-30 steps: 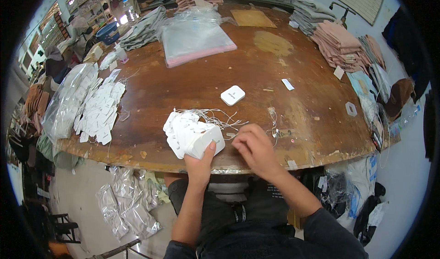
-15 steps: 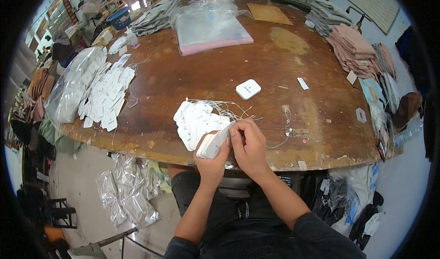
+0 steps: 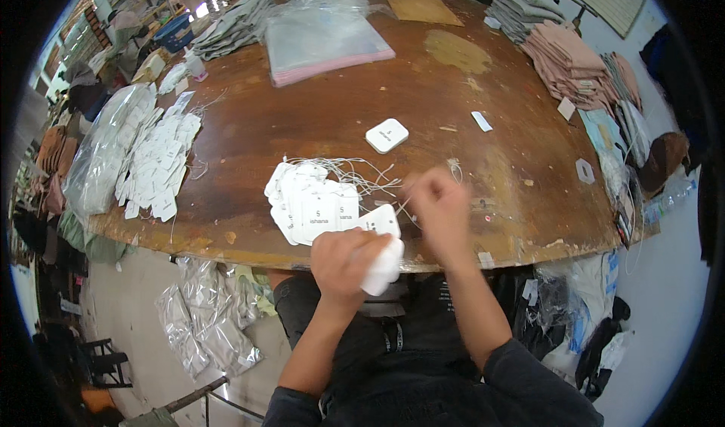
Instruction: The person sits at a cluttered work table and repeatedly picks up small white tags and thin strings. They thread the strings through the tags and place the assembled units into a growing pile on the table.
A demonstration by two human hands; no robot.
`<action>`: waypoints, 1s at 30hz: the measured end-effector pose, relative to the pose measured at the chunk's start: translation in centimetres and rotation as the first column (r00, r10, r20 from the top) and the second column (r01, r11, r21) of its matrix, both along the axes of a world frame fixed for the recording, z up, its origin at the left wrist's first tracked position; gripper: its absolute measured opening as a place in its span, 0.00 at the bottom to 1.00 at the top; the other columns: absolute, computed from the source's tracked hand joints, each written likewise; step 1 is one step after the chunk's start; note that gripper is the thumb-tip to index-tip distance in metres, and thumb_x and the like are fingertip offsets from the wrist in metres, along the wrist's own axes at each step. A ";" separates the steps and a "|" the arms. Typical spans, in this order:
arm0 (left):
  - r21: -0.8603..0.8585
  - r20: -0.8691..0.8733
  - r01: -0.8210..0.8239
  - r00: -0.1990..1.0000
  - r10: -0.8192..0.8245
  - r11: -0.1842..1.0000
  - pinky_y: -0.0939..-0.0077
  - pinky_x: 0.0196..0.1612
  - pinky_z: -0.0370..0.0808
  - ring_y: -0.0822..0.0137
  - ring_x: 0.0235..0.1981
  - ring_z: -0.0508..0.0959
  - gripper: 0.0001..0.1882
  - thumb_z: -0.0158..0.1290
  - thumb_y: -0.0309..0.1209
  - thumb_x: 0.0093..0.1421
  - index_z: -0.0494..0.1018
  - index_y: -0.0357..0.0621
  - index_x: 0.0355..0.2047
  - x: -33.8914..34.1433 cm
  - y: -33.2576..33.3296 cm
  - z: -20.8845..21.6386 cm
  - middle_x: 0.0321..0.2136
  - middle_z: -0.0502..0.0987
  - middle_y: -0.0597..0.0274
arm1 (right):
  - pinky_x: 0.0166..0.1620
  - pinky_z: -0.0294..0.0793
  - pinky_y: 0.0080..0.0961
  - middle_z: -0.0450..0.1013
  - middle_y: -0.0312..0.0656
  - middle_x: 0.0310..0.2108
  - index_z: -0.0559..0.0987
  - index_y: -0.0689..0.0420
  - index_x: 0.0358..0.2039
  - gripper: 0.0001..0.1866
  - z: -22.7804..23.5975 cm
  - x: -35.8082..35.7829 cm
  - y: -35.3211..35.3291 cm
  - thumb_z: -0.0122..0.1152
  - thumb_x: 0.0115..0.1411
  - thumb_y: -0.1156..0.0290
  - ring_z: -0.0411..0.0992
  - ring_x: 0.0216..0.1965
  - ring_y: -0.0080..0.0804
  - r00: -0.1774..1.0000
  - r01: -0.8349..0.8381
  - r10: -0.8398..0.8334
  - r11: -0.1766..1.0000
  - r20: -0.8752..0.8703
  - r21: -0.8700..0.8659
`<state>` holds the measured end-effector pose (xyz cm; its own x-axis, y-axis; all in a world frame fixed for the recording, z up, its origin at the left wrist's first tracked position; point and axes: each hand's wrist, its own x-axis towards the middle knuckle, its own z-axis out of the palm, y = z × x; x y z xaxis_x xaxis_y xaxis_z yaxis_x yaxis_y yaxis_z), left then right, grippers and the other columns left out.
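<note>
My left hand [image 3: 341, 265] is closed round a small stack of white tags [image 3: 385, 268], now tilted over near the table's front edge. One loose white hang tag [image 3: 381, 220] sticks up beyond its fingers. My right hand [image 3: 440, 209], smeared by motion, is pinched just to the right, and a thin white string [image 3: 404, 206] runs from its fingertips toward that tag. Left of both hands lies a fanned pile of strung white hang tags [image 3: 317, 208], their cords tangled on the far side. A neat stack of rounded white tags [image 3: 387, 135] stands farther back.
Another heap of white tags [image 3: 162, 159] lies at the left beside a clear plastic bag [image 3: 102, 151]. Clear bags with a pink edge [image 3: 325, 49] lie at the back. Folded pink garments [image 3: 570, 61] and grey garments [image 3: 517, 12] are stacked at the right of the wooden table [image 3: 294, 117].
My left hand has turned over, tipping its stack down toward the front edge. My right hand has pulled away to the right. The view has shifted slightly, moving the table leftward.
</note>
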<state>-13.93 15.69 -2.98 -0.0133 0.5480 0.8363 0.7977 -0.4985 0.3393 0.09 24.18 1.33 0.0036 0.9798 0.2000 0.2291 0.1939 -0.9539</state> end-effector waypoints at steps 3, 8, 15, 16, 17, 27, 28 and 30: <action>-0.297 0.525 0.179 0.851 0.004 0.938 0.70 0.38 0.74 0.62 0.33 0.78 0.13 0.61 0.20 0.47 0.80 0.43 0.35 0.2 -0.2 0.5 0.31 0.78 0.59 | 0.29 0.67 0.23 0.72 0.36 0.21 0.77 0.62 0.24 0.10 0.5 1.5 2.8 0.63 0.60 0.70 0.66 0.24 0.19 0.999 0.049 -0.053 0.965 0.009 0.259; -0.282 0.928 0.464 0.353 0.116 0.840 0.73 0.44 0.75 0.68 0.41 0.78 0.15 0.61 0.22 0.56 0.75 0.35 0.44 -0.1 0.3 0.9 0.40 0.78 0.59 | 0.30 0.66 0.21 0.73 0.36 0.21 0.79 0.65 0.29 0.13 0.1 1.3 5.1 0.61 0.63 0.67 0.67 0.24 0.19 0.992 0.025 -0.065 0.938 0.104 0.347; -0.159 0.982 0.407 0.158 0.102 0.899 0.70 0.50 0.75 0.65 0.46 0.77 0.23 0.61 0.21 0.55 0.69 0.33 0.52 -3.4 2.0 0.9 0.46 0.76 0.56 | 0.38 0.72 0.34 0.75 0.46 0.30 0.79 0.63 0.33 0.10 -1.1 1.9 5.3 0.61 0.62 0.67 0.73 0.32 0.39 0.959 0.073 -0.160 0.938 0.235 0.340; -0.230 0.962 0.348 0.221 0.159 0.909 0.71 0.49 0.75 0.66 0.45 0.77 0.22 0.60 0.21 0.56 0.70 0.33 0.51 -4.2 2.1 1.0 0.45 0.77 0.56 | 0.39 0.72 0.33 0.76 0.46 0.31 0.79 0.63 0.34 0.09 -1.3 2.2 4.6 0.61 0.61 0.68 0.74 0.34 0.39 0.949 0.052 -0.178 0.902 0.261 0.428; -0.263 0.942 0.290 0.282 0.180 0.920 0.71 0.48 0.75 0.66 0.45 0.78 0.21 0.60 0.21 0.56 0.70 0.33 0.51 -5.2 2.1 1.0 0.45 0.77 0.56 | 0.40 0.72 0.32 0.76 0.46 0.32 0.80 0.62 0.35 0.09 -1.5 2.7 3.4 0.62 0.60 0.70 0.74 0.35 0.39 0.938 0.027 -0.199 0.858 0.284 0.513; -0.271 0.843 -0.136 0.445 0.303 0.953 0.72 0.41 0.75 0.69 0.36 0.78 0.17 0.58 0.30 0.61 0.73 0.28 0.45 -7.6 1.0 0.5 0.38 0.78 0.55 | 0.45 0.73 0.37 0.74 0.47 0.36 0.77 0.60 0.39 0.11 -2.8 7.9 2.9 0.60 0.54 0.78 0.72 0.42 0.46 0.485 -0.392 -0.057 0.878 0.873 0.275; -0.241 0.879 -0.054 0.412 0.241 0.969 0.73 0.41 0.75 0.69 0.36 0.78 0.16 0.57 0.30 0.62 0.73 0.29 0.45 -6.7 0.6 0.3 0.37 0.78 0.56 | 0.45 0.73 0.37 0.73 0.47 0.36 0.77 0.60 0.39 0.10 -2.6 7.7 3.4 0.60 0.54 0.79 0.72 0.43 0.46 0.413 -0.418 -0.041 0.879 0.910 0.229; -0.229 0.871 0.182 0.477 0.118 0.956 0.76 0.39 0.75 0.71 0.35 0.78 0.14 0.55 0.28 0.62 0.72 0.32 0.46 -4.9 0.0 0.2 0.35 0.78 0.58 | 0.44 0.73 0.35 0.72 0.46 0.35 0.77 0.60 0.39 0.10 -1.9 7.0 4.2 0.57 0.55 0.80 0.72 0.42 0.44 0.520 -0.472 0.035 0.845 0.853 0.253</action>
